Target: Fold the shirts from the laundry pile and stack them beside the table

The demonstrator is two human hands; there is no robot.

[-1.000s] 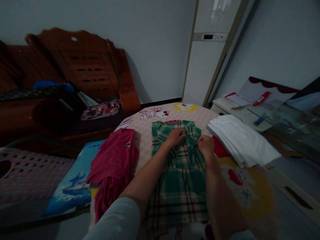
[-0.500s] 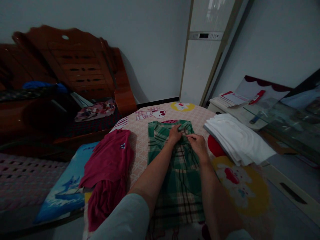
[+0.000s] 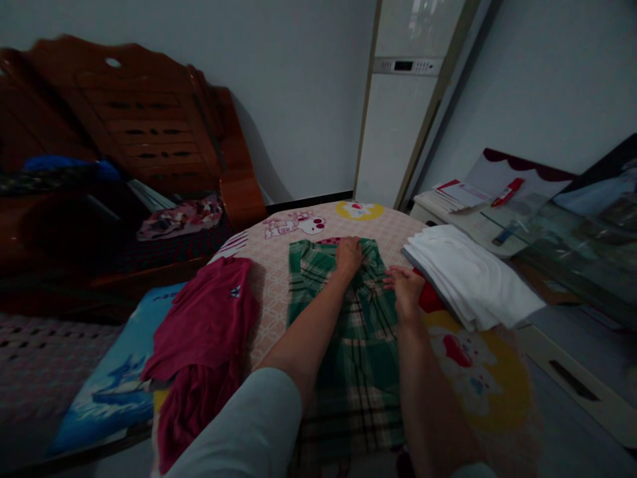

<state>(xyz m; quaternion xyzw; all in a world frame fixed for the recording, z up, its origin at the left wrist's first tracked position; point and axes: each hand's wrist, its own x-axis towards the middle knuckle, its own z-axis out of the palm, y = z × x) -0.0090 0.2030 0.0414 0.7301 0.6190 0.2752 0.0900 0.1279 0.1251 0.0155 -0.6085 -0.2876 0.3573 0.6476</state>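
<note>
A green plaid shirt (image 3: 363, 362) lies lengthwise in front of me on the patterned tablecloth (image 3: 271, 282). My left hand (image 3: 349, 257) is at its top, near the collar, fingers bent down into the cloth; the fingertips are partly hidden. Just off the shirt's upper right side is my right hand (image 3: 405, 287), its fingers stretched out and apart with nothing in them. The cloth is creased between the two hands. Both forearms pass over the shirt and cover parts of it.
Left of the shirt is a dark pink garment (image 3: 202, 318), beside a blue printed cushion or bag (image 3: 112, 382). Folded white cloths (image 3: 470, 272) are stacked at the right. Beyond stand a wooden bench (image 3: 142, 126), a tall white cabinet unit (image 3: 395, 126) and a side cabinet (image 3: 572, 392).
My right hand has drawn away from the collar to the right and its pinched fingers have spread. My left hand stays at the collar, slightly higher. The view has shifted slightly.
</note>
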